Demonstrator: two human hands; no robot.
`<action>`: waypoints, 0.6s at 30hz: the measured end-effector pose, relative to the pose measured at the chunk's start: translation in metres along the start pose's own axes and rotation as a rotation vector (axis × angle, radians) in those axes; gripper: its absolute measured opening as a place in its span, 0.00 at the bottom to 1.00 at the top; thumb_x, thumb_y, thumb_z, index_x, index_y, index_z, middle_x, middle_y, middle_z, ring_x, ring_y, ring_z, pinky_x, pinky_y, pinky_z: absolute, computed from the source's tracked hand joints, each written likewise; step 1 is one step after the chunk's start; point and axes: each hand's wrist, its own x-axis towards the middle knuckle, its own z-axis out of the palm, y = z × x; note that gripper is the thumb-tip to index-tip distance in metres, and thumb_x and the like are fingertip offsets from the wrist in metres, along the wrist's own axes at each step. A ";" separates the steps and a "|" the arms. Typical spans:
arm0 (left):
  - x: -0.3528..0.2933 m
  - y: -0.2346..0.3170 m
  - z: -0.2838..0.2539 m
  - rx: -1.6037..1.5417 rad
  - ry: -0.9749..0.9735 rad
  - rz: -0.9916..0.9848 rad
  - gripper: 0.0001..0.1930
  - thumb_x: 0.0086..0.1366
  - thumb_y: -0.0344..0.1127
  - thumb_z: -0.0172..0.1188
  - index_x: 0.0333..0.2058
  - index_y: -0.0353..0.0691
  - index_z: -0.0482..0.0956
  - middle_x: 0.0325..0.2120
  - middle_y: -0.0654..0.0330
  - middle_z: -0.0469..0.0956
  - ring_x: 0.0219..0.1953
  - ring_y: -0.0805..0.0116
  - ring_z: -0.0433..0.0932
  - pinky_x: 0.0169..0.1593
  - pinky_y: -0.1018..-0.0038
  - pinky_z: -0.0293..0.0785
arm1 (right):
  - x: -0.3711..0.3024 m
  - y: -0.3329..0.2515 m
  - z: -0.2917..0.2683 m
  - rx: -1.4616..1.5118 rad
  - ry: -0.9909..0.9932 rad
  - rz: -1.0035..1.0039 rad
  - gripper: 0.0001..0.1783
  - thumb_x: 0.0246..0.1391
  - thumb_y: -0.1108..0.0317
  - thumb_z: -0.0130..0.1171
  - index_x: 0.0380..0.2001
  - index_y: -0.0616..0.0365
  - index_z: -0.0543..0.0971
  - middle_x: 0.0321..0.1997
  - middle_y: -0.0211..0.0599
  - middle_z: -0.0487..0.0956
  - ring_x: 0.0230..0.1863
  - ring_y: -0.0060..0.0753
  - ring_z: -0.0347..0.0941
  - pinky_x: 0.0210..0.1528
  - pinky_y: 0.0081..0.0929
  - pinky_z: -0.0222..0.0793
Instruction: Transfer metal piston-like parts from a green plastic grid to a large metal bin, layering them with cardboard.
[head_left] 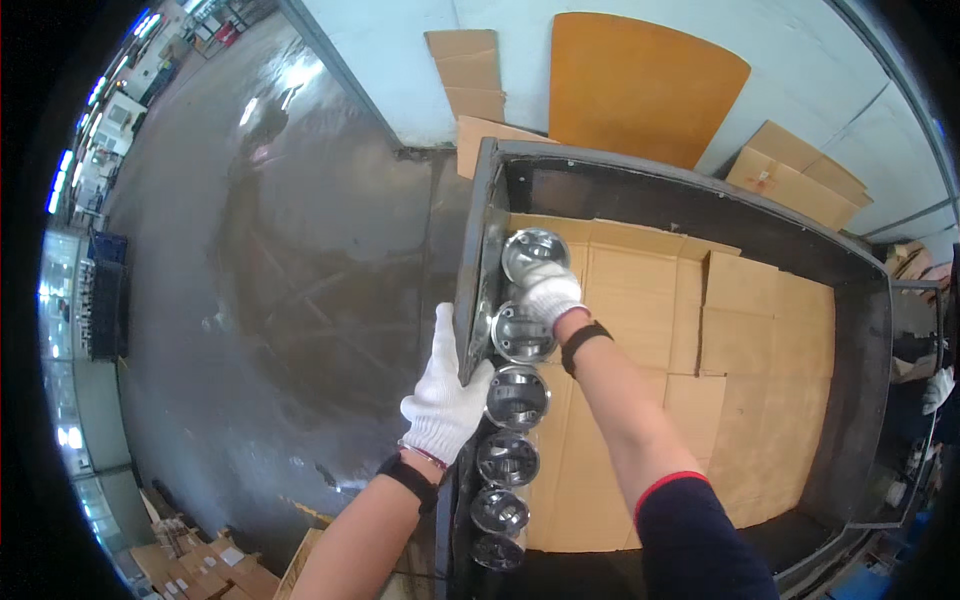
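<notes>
Several shiny metal pistons stand in a row along the left wall of a dark metal bin (620, 164). My right hand (550, 288), in a white knit glove, is closed on the near right rim of the farthest piston (533, 246); its fingertips are partly hidden. Just below it stands the second piston (520, 338). My left hand (446, 400), gloved too, straddles the bin's left rim. Its thumb lies over the inside, close to the third piston (514, 402), and its fingers stretch along the outside.
Flattened cardboard (620, 300) lines the bin floor. Behind the bin, an orange-brown board (640, 85) and a cardboard box (800, 175) lean on a pale wall. Wet-looking grey floor (270, 250) spreads to the left, with cardboard boxes (205, 565) at the lower left.
</notes>
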 end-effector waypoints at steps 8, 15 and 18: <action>-0.004 0.011 -0.008 -0.048 -0.073 -0.071 0.49 0.64 0.32 0.64 0.76 0.51 0.42 0.62 0.45 0.72 0.62 0.52 0.75 0.66 0.64 0.68 | -0.175 -0.009 0.000 -0.028 0.552 -0.346 0.23 0.54 0.63 0.58 0.50 0.68 0.76 0.42 0.54 0.79 0.48 0.57 0.75 0.51 0.48 0.73; -0.004 0.014 -0.010 0.200 -0.071 -0.039 0.48 0.65 0.45 0.61 0.76 0.53 0.39 0.65 0.43 0.68 0.63 0.43 0.72 0.65 0.57 0.67 | -0.475 -0.015 -0.073 0.129 0.174 0.016 0.10 0.54 0.61 0.61 0.36 0.53 0.80 0.33 0.42 0.79 0.40 0.48 0.77 0.43 0.45 0.75; -0.020 -0.015 -0.028 0.193 -0.003 0.003 0.53 0.62 0.50 0.64 0.76 0.45 0.37 0.70 0.42 0.61 0.67 0.45 0.68 0.69 0.58 0.61 | -0.580 -0.022 -0.102 0.116 0.289 0.347 0.09 0.53 0.63 0.61 0.35 0.53 0.81 0.37 0.42 0.82 0.45 0.47 0.79 0.47 0.42 0.77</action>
